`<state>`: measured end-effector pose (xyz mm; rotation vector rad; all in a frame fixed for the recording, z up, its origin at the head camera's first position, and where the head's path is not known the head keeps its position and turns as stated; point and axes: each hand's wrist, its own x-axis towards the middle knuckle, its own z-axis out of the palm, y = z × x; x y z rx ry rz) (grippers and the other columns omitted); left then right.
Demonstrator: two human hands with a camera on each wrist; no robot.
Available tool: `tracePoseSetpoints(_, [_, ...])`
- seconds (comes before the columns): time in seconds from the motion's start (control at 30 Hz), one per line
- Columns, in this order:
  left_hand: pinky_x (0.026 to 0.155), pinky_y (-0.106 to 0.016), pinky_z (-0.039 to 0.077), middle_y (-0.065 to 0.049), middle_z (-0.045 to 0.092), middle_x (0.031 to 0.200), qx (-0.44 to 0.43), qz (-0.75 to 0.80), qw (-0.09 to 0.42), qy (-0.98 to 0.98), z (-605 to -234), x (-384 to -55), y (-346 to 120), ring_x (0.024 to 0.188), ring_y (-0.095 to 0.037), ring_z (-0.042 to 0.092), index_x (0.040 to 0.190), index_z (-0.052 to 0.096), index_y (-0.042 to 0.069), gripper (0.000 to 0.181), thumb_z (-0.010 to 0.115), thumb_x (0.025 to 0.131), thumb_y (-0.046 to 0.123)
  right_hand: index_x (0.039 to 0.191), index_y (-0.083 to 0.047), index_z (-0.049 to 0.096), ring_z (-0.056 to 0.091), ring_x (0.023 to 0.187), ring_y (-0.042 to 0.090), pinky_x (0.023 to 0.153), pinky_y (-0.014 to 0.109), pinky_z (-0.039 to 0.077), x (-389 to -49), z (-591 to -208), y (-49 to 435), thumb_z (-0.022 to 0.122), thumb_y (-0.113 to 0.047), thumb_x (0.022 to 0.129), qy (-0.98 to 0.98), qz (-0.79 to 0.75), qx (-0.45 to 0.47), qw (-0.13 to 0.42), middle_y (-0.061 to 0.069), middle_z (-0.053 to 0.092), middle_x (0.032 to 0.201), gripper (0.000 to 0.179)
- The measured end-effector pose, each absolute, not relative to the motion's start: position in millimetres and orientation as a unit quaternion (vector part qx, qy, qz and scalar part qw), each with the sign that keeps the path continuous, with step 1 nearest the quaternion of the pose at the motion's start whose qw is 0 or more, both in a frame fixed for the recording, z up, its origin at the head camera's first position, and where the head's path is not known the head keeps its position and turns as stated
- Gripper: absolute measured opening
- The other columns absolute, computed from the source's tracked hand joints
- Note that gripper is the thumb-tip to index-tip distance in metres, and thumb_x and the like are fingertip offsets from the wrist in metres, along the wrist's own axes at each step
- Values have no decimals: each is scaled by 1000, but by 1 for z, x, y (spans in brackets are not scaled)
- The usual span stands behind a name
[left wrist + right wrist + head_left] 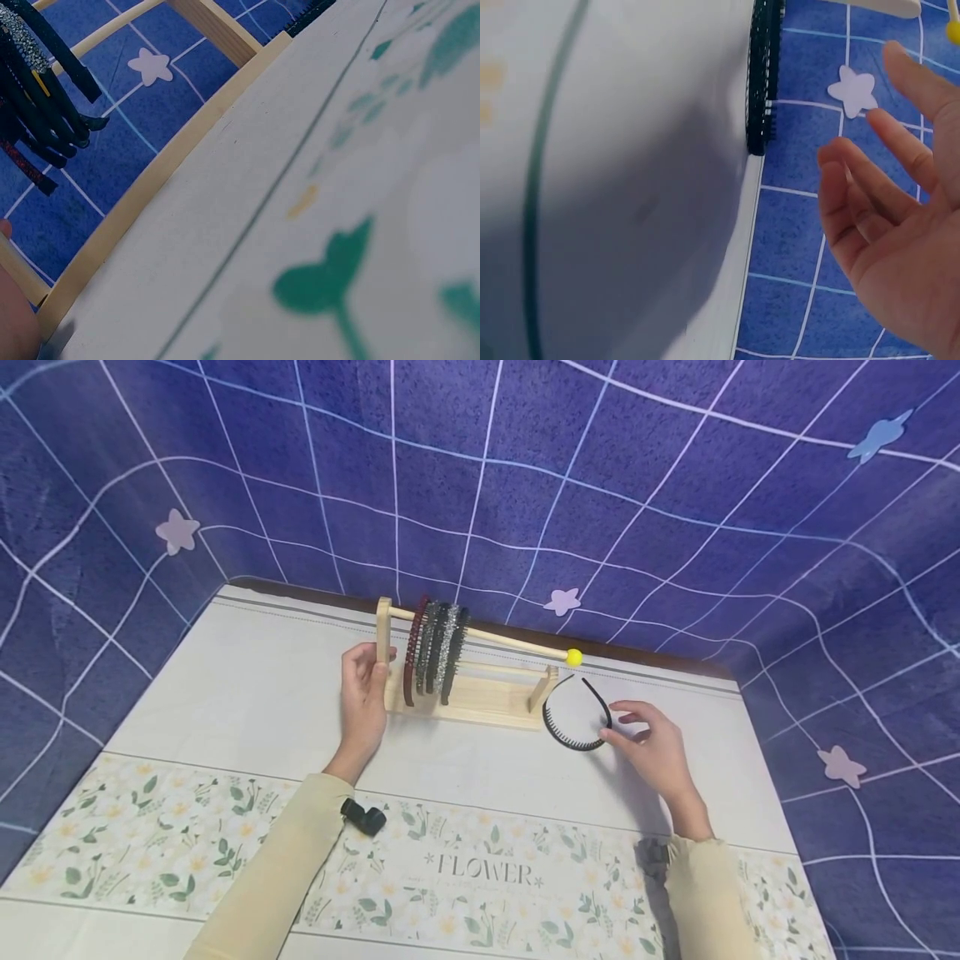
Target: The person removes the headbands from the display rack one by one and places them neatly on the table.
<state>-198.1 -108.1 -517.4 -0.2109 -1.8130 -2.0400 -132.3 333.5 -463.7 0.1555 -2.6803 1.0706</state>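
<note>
Left hand [363, 697] grips wooden rack [491, 697]; right hand [656, 752] relaxed, holding nothing, black headband [573, 746] just beside it. Likely pickup step; next move probably calls for pinching.

Wall: you faced a deep blue-violet covering [480, 485], which filled the background ahead and on both sides.
Grid: white and pale-blue lines crossed it, bending into waves in places.
Stars: you had a pale pink star [177, 532] to your left, another low star [562, 602] near the middle, a third star [842, 766] to your right, and a blue star [880, 437] high in the right corner.
Worktop: your worktop [637, 655] showed a dark brown far edge beyond its white cover [465, 768].
Flower band: leaves and pale blossoms surrounded the word "FLOWER" [483, 870].
Light: your right wrist view showed a broad, soft-edged shadow [630, 195] across the cover.
</note>
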Motion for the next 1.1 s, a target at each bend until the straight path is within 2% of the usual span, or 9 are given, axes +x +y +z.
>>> tracePoseSetpoints(0.17, [123,-34,44,-23,64,147,-74,-731,197,-649,-518,-199,-109,143,-25,60,149,44,9,32,50,119,18,132,-4,77,75,106,38,74,28,62,-128,-461,327,94,-7,90,-910,388,39,139,13,78,133,45])
tracePoseSetpoints(0.27, [125,-36,43,-23,64,148,-72,-731,194,-651,-519,-199,-109,144,-25,59,150,44,9,33,49,119,19,133,-6,77,75,104,33,73,21,59,-124,-458,323,94,-6,89,-899,410,40,147,11,79,131,47])
tracePoseSetpoints(0.4, [127,-38,42,-24,64,148,-71,-729,195,-652,-518,-199,-109,144,-25,59,150,44,10,33,50,119,21,134,-7,77,75,100,22,72,19,56,-120,-453,316,95,-3,87,-882,441,43,161,10,79,131,51])
tracePoseSetpoints(0.47, [129,-39,41,-26,63,148,-73,-729,196,-652,-517,-198,-108,144,-25,59,149,44,10,33,49,119,21,135,-6,76,74,98,16,71,17,55,-119,-449,310,95,0,86,-873,456,45,169,14,79,131,53])
tracePoseSetpoints(0.63, [131,-40,39,-27,62,149,-76,-731,194,-650,-516,-198,-108,144,-25,58,149,43,9,33,49,119,20,136,-1,75,74,94,19,69,16,54,-115,-441,298,94,8,83,-851,490,53,180,20,78,129,57])
tracePoseSetpoints(0.7, [131,-40,39,-25,62,149,-74,-731,193,-651,-515,-198,-108,145,-26,58,150,43,10,33,49,119,20,135,0,75,75,92,21,68,16,54,-113,-438,294,93,9,83,-845,501,54,180,19,79,127,57])
tracePoseSetpoints(0.93, [131,-40,38,-26,61,149,-71,-728,190,-655,-514,-198,-108,147,-34,56,151,42,9,34,48,119,19,132,1,76,73,85,5,67,17,54,-106,-428,277,90,10,87,-820,537,61,188,22,79,115,48])
tracePoseSetpoints(1.1, [130,-40,39,-28,61,148,-72,-731,192,-650,-513,-197,-108,146,-34,57,150,43,9,32,48,119,18,127,2,77,72,81,5,65,17,54,-104,-425,266,88,9,89,-799,564,60,200,9,81,106,41])
